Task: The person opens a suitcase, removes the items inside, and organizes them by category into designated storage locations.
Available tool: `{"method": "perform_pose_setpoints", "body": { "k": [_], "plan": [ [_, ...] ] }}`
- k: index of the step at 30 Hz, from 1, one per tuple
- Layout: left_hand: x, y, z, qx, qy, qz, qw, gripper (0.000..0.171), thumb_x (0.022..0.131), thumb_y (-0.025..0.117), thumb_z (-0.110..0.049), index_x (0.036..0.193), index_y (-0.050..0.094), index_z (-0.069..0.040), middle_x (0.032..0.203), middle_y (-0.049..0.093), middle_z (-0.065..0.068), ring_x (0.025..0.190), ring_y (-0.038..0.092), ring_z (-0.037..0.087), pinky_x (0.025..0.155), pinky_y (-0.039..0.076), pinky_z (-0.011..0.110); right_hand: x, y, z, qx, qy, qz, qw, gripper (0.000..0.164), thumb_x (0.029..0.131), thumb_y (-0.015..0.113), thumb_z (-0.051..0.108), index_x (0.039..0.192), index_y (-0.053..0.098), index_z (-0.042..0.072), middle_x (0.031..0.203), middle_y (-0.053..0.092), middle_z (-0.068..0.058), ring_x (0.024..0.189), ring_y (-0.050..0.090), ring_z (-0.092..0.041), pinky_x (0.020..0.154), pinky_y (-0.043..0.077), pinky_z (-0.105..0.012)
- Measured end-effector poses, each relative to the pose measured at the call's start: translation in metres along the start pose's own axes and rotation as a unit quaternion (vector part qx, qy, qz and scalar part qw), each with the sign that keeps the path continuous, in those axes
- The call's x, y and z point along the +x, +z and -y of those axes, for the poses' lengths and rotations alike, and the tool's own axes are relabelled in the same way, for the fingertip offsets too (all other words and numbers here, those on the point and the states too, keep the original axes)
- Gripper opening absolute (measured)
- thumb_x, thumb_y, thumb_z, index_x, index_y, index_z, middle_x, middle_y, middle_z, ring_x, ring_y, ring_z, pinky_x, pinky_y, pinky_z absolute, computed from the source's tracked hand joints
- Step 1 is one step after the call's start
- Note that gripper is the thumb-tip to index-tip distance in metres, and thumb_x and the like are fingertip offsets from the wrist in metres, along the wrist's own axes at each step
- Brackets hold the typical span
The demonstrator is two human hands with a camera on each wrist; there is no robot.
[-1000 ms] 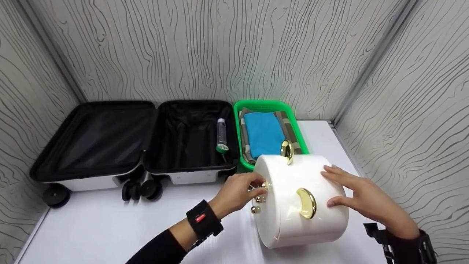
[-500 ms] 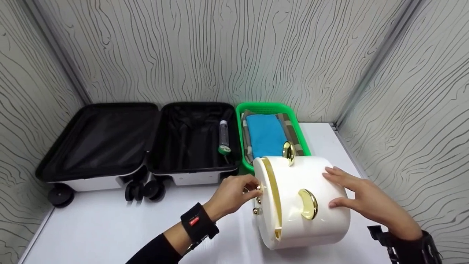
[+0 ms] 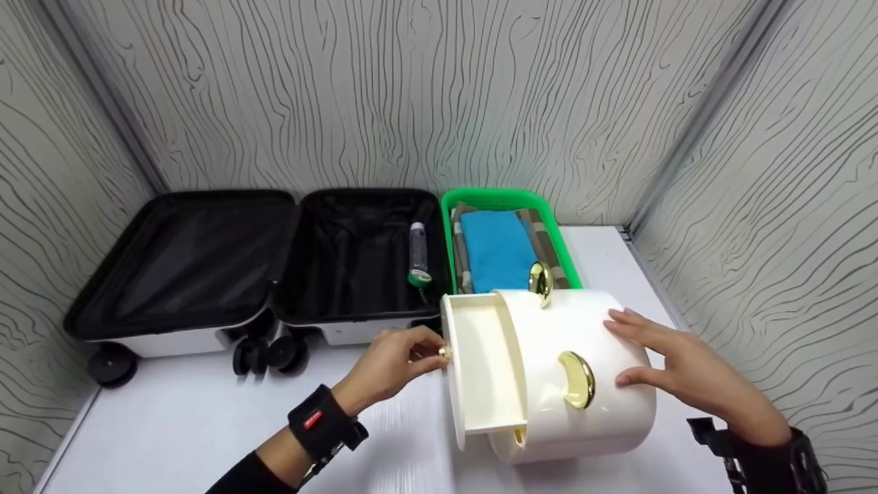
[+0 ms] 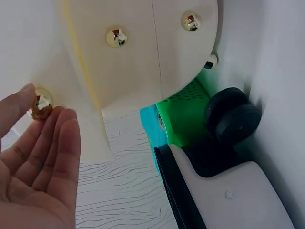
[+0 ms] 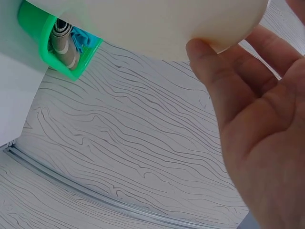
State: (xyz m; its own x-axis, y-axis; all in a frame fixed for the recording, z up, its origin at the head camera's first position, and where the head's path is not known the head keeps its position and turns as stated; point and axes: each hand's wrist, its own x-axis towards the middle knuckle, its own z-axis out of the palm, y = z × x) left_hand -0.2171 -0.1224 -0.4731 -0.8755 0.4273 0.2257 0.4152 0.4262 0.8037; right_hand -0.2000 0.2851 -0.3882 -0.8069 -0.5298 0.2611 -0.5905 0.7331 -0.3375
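Observation:
A glossy white drawer box (image 3: 607,343) with rounded sides and gold crescent handles (image 3: 578,381) stands on the table in front of me. Its top drawer (image 3: 485,363) is pulled out to the left, showing a bare cream inside. My left hand (image 3: 392,362) pinches that drawer's round gold knob (image 4: 43,101) between thumb and fingertips. Two more gold knobs (image 4: 116,36) show lower on the front in the left wrist view. On the box's right end rests my right hand (image 3: 689,363), thumb and fingers spread against the curved edge.
Behind the box is a green basket (image 3: 564,257) with a folded blue cloth (image 3: 497,250) on a striped one. An open black-lined suitcase (image 3: 185,257) lies to the left, with a clear bottle (image 3: 418,250) inside. Patterned walls (image 3: 343,89) enclose the table (image 3: 192,425).
The top drawer has slid out leftward from fully in. My left hand has moved left with the knob, while the right hand has stayed on the box.

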Motion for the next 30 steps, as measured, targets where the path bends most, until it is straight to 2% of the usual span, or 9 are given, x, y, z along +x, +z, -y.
{"method": "perform_pose_setpoints", "body": {
  "k": [6, 10, 13, 18, 22, 24, 27, 30],
  "plan": [
    [0.003, -0.008, 0.007, -0.006, 0.008, 0.014, 0.9999, 0.029, 0.089, 0.071, -0.036, 0.108, 0.069, -0.015, 0.092, 0.07, -0.01, 0.082, 0.066, 0.005, 0.072, 0.054, 0.024, 0.003, -0.001, 0.001, -0.007, 0.004, 0.005, 1.0, 0.071, 0.072, 0.084, 0.036, 0.136, 0.06, 0.018, 0.141, 0.053, -0.008, 0.132, 0.029, 0.011, 0.098, 0.018, 0.0],
    [0.008, -0.023, 0.018, 0.026, -0.002, 0.003, 0.9996, 0.035, 0.091, 0.067, -0.041, 0.111, 0.069, -0.014, 0.094, 0.07, -0.007, 0.083, 0.066, 0.009, 0.073, 0.054, 0.027, 0.004, -0.004, 0.002, -0.012, 0.025, 0.016, 0.999, 0.071, 0.072, 0.083, 0.04, 0.136, 0.06, 0.018, 0.142, 0.053, -0.007, 0.131, 0.028, 0.013, 0.097, 0.018, 0.001],
    [0.015, -0.037, 0.032, 0.058, -0.015, -0.018, 0.998, 0.03, 0.092, 0.067, -0.038, 0.109, 0.07, -0.013, 0.093, 0.07, -0.006, 0.083, 0.066, 0.01, 0.073, 0.054, 0.029, 0.006, -0.007, 0.004, -0.032, 0.034, 0.021, 0.999, 0.072, 0.071, 0.083, 0.045, 0.134, 0.061, 0.019, 0.14, 0.055, -0.005, 0.131, 0.034, 0.009, 0.095, 0.02, -0.001],
    [0.032, -0.058, 0.056, 0.09, -0.071, -0.053, 0.992, 0.023, 0.091, 0.071, -0.03, 0.104, 0.071, -0.011, 0.09, 0.071, -0.005, 0.083, 0.066, 0.012, 0.074, 0.054, 0.036, 0.008, -0.013, 0.007, -0.066, 0.045, 0.037, 0.996, 0.076, 0.069, 0.081, 0.05, 0.134, 0.061, 0.016, 0.138, 0.057, -0.005, 0.13, 0.047, -0.011, 0.095, 0.028, -0.006],
    [0.048, -0.069, 0.071, 0.09, -0.128, -0.064, 0.9856, 0.028, 0.091, 0.071, -0.03, 0.108, 0.071, -0.009, 0.094, 0.071, -0.002, 0.087, 0.066, 0.016, 0.079, 0.053, 0.039, 0.01, -0.013, 0.009, -0.079, 0.053, 0.048, 0.994, 0.078, 0.069, 0.08, 0.054, 0.134, 0.061, 0.016, 0.139, 0.056, -0.005, 0.127, 0.052, -0.026, 0.095, 0.034, -0.013],
    [0.058, -0.073, 0.078, 0.091, -0.149, -0.062, 0.9827, 0.031, 0.092, 0.07, -0.031, 0.112, 0.07, -0.008, 0.098, 0.071, 0.001, 0.09, 0.066, 0.019, 0.08, 0.053, 0.04, 0.011, -0.013, 0.009, -0.084, 0.055, 0.05, 0.994, 0.078, 0.069, 0.08, 0.054, 0.134, 0.061, 0.016, 0.138, 0.057, -0.005, 0.125, 0.053, -0.03, 0.095, 0.039, -0.021],
    [0.075, -0.077, 0.087, 0.097, -0.165, -0.062, 0.9795, 0.034, 0.094, 0.067, -0.033, 0.115, 0.069, -0.007, 0.103, 0.07, 0.005, 0.095, 0.065, 0.022, 0.083, 0.051, 0.041, 0.011, -0.011, 0.01, -0.085, 0.054, 0.05, 0.994, 0.078, 0.069, 0.08, 0.053, 0.134, 0.061, 0.017, 0.138, 0.057, -0.004, 0.125, 0.053, -0.03, 0.094, 0.042, -0.025],
    [0.094, -0.079, 0.094, 0.109, -0.173, -0.065, 0.9767, 0.033, 0.095, 0.066, -0.034, 0.114, 0.069, -0.006, 0.105, 0.07, 0.007, 0.096, 0.065, 0.025, 0.085, 0.051, 0.042, 0.01, -0.008, 0.01, -0.077, 0.047, 0.04, 0.995, 0.077, 0.068, 0.081, 0.052, 0.134, 0.061, 0.017, 0.137, 0.057, -0.003, 0.128, 0.05, -0.018, 0.096, 0.036, -0.015]
  ]
}}
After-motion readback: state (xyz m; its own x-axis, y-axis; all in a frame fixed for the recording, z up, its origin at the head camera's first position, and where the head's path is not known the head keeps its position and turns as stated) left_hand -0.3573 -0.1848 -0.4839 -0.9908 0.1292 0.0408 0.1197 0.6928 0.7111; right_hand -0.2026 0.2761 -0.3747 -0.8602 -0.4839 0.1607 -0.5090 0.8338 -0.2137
